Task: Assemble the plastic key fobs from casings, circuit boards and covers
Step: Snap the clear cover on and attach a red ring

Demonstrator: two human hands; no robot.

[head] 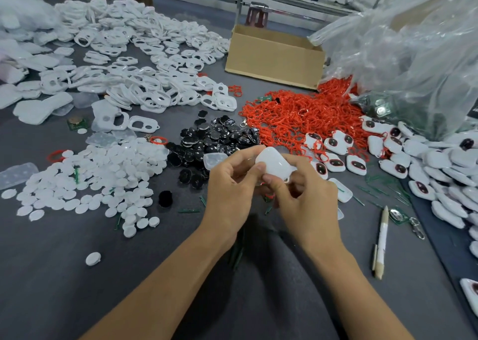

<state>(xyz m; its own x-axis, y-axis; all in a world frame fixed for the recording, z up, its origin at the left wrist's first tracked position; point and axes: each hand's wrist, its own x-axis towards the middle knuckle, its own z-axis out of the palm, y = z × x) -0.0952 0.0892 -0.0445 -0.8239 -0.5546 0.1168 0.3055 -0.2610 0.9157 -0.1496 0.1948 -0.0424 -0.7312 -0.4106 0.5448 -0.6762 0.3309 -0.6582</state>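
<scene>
Pinching rounded white plastic key-fob casing (274,162) between left hand (232,184) and right hand (305,197), likely snapping it shut, needing even pressure next.

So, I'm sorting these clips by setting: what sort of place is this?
Probably a small hand-assembly workshop. Loose heaps of white casings, red rings and finished fobs cover the grey table, a cardboard box stands behind, and the left hand and right hand pinch one white shell.
</scene>
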